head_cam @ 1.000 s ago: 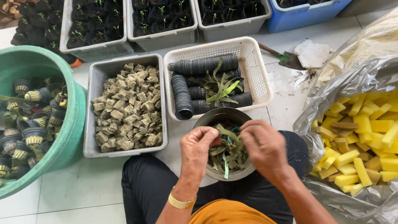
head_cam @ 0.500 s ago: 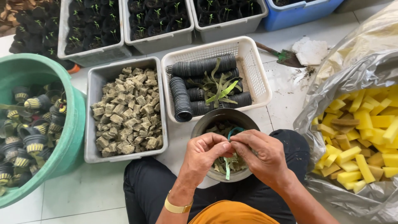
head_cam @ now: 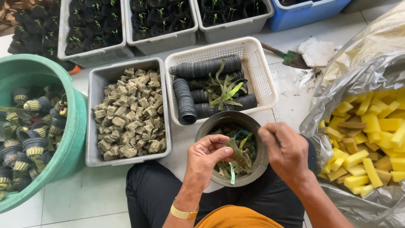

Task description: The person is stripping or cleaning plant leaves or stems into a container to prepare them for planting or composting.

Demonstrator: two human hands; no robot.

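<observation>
Nearest the camera, the person's left hand (head_cam: 206,158), a gold band at its wrist, and right hand (head_cam: 287,152) meet over a round grey bowl (head_cam: 257,126) resting on the lap of dark trousers. The left hand's fingers (head_cam: 217,153) pinch a small green seedling (head_cam: 237,153) just above the bowl; the right hand's fingers are curled inward at the seedling's upper end, but whether they grip it cannot be told. More green leaves and a blue strip lie inside the bowl.

To the right, an open clear plastic bag (head_cam: 337,101) holds yellow foam strips (head_cam: 371,139). To the left, a grey tub (head_cam: 97,122) on the tiled floor is filled with brownish cubes (head_cam: 126,114). Further left, a green basin (head_cam: 78,118) contains black net pots stuffed with yellow foam.

Just beyond the bowl, a white basket (head_cam: 261,71) holds stacks of black pots (head_cam: 185,101) lying on their sides, with loose green leaves on top. Beside it lies a small trowel (head_cam: 287,55).

Farthest off, grey trays (head_cam: 160,42) carry black pots with green sprouts, next to a blue crate (head_cam: 303,12).
</observation>
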